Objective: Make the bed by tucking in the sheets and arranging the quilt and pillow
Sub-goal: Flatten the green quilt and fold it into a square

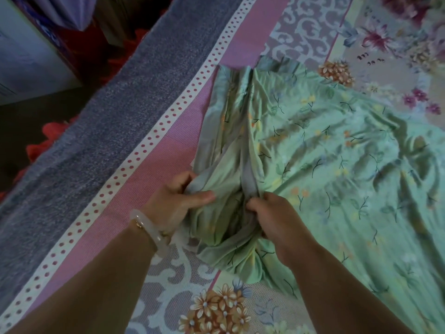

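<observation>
A light green quilt (320, 145) with a small flower print lies rumpled across the bed, spreading to the right. Under it is a patterned bed sheet (154, 162) with pink bands, a white strip of red dots and flower motifs. My left hand (173, 201), with a pale bangle at the wrist, grips a bunched fold at the quilt's near left edge. My right hand (274, 218) pinches a grey-edged hem of the same quilt just beside it. Both hands are close together at the quilt's near corner. No pillow is in view.
A grey-blue speckled band (79, 131) of fabric runs along the bed's left edge. Beyond that edge are a dark floor, red fabric (48, 138) and a pale box-like object (26, 59) at the upper left. More floral sheet (395, 44) shows at the upper right.
</observation>
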The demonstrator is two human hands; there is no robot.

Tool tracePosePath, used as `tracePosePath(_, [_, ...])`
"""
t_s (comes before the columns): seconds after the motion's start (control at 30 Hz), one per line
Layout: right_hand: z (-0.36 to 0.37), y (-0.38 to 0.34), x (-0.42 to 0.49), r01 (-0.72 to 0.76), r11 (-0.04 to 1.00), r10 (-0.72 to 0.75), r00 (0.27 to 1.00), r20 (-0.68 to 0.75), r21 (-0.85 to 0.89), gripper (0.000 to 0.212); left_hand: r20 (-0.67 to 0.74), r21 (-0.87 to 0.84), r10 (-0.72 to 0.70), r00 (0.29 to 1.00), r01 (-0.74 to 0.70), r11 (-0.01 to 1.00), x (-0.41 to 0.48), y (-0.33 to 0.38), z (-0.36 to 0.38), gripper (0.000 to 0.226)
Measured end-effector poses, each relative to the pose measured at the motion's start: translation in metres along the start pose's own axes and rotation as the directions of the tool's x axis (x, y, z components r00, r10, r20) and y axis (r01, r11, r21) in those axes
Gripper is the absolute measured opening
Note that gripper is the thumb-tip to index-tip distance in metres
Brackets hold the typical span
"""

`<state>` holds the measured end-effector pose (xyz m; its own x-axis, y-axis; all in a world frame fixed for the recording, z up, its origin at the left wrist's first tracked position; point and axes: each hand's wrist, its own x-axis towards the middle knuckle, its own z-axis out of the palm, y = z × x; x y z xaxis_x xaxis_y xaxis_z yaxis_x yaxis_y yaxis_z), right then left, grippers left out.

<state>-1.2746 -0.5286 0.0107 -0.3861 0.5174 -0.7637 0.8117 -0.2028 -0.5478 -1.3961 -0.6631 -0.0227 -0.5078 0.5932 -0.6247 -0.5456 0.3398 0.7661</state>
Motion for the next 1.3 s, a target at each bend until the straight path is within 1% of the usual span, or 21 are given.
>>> tracePosePath(0.03, [0.001, 0.0, -0.001, 0.016, 1.0, -0.016, 1.0, 0.023, -0.024, 0.01, -0.042, 0.17, 0.022, 0.999, -0.015, 0.985, 0.001, -0.006, -0.005, 0.027])
tracePosePath(0.07, [0.003, 0.0, -0.001, 0.03, 0.999, -0.029, 0.999, 0.031, -0.025, 0.009, -0.165, 0.419, 0.104, 0.981, -0.026, 0.908, 0.002, -0.012, -0.011, 0.019])
tracePosePath(0.1, [0.003, -0.001, -0.001, 0.04, 0.999, -0.04, 0.999, 0.031, 0.001, 0.008, -0.322, 0.614, 0.249, 0.914, 0.001, 0.789, 0.002, -0.018, -0.017, 0.015])
tracePosePath(0.13, [0.004, -0.003, 0.0, 0.046, 0.998, -0.047, 0.999, 0.027, 0.046, 0.008, -0.412, 0.714, 0.429, 0.804, -0.009, 0.7, 0.0, -0.02, -0.021, 0.017])
tracePosePath(0.17, [0.004, -0.005, 0.002, 0.047, 0.994, -0.049, 0.999, 0.02, 0.094, 0.01, -0.414, 0.742, 0.59, 0.693, -0.118, 0.66, -0.006, -0.019, -0.018, 0.016])
tracePosePath(0.2, [0.003, -0.007, 0.003, 0.044, 0.99, -0.047, 0.999, 0.016, 0.134, 0.013, -0.336, 0.717, 0.661, 0.671, -0.273, 0.641, -0.015, -0.018, -0.011, 0.01])
tracePosePath(0.27, [0.001, -0.009, 0.006, 0.012, 0.971, -0.021, 0.999, 0.037, 0.24, 0.014, -0.09, 0.624, 0.565, 0.82, -0.396, 0.674, -0.037, -0.022, 0.015, 0.022])
tracePosePath(0.33, [0.0, -0.008, 0.008, -0.042, 0.92, -0.003, 0.993, 0.115, 0.389, 0.009, 0.033, 0.63, 0.382, 0.923, -0.316, 0.709, -0.049, -0.035, 0.034, 0.044])
tracePosePath(0.43, [-0.003, -0.004, 0.007, -0.061, 0.892, -0.044, 0.974, 0.221, 0.447, 0.016, 0.14, 0.664, 0.401, 0.905, -0.386, 0.64, -0.048, -0.053, 0.043, 0.04])
tracePosePath(0.5, [-0.009, 0.001, 0.008, -0.026, 0.919, -0.077, 0.967, 0.245, 0.393, 0.019, 0.169, 0.595, 0.379, 0.91, -0.401, 0.697, -0.05, -0.05, 0.039, 0.031])
tracePosePath(0.6, [-0.019, 0.008, 0.012, 0.069, 0.975, -0.097, 0.987, 0.125, 0.212, 0.02, 0.152, 0.433, 0.244, 0.958, -0.286, 0.855, -0.054, -0.04, 0.011, 0.021])
tracePosePath(0.7, [-0.027, 0.019, 0.017, 0.081, 0.994, -0.079, 0.996, -0.03, 0.073, 0.02, 0.075, 0.516, 0.212, 0.974, -0.22, 0.828, -0.047, -0.036, -0.024, 0.042])
tracePosePath(0.77, [-0.027, 0.025, 0.02, 0.084, 0.996, -0.085, 0.992, -0.089, -0.018, 0.021, -0.081, 0.583, 0.148, 0.986, -0.073, 0.809, -0.04, -0.037, -0.034, 0.032])
tracePosePath(0.83, [-0.025, 0.028, 0.021, 0.122, 0.988, -0.134, 0.983, -0.126, -0.099, 0.021, -0.25, 0.684, 0.096, 0.964, 0.106, 0.722, -0.032, -0.036, -0.026, 0.013])
tracePosePath(0.9, [-0.023, 0.027, 0.022, 0.171, 0.975, -0.192, 0.971, -0.145, -0.144, 0.02, -0.352, 0.728, 0.277, 0.894, 0.076, 0.681, -0.025, -0.028, -0.009, 0.012])
tracePosePath(0.97, [-0.021, 0.027, 0.023, 0.205, 0.964, -0.232, 0.959, -0.162, -0.169, 0.019, -0.315, 0.734, 0.542, 0.779, -0.161, 0.659, -0.019, -0.012, 0.014, 0.014])
tracePosePath(1.0, [-0.021, 0.028, 0.024, 0.22, 0.959, -0.25, 0.953, -0.171, -0.178, 0.018, -0.256, 0.728, 0.596, 0.761, -0.254, 0.637, -0.015, -0.003, 0.026, 0.009])
tracePosePath(1.07, [-0.021, 0.029, 0.025, 0.236, 0.953, -0.272, 0.944, -0.188, -0.189, 0.015, -0.17, 0.695, 0.502, 0.848, -0.258, 0.671, -0.005, 0.005, 0.048, 0.012])
tracePosePath(1.13, [-0.021, 0.03, 0.027, 0.229, 0.956, -0.264, 0.945, -0.196, -0.18, 0.015, -0.145, 0.678, 0.268, 0.952, -0.102, 0.728, 0.009, 0.006, 0.058, 0.027])
tracePosePath(1.2, [-0.022, 0.031, 0.028, 0.217, 0.964, -0.245, 0.949, -0.197, -0.154, 0.016, -0.142, 0.623, 0.167, 0.976, -0.042, 0.781, 0.017, 0.008, 0.058, 0.024])
tracePosePath(1.3, [-0.026, 0.032, 0.032, 0.234, 0.957, -0.274, 0.921, -0.276, -0.169, 0.018, -0.36, 0.311, 0.115, 0.926, 0.003, 0.95, 0.023, 0.013, 0.038, 0.021])
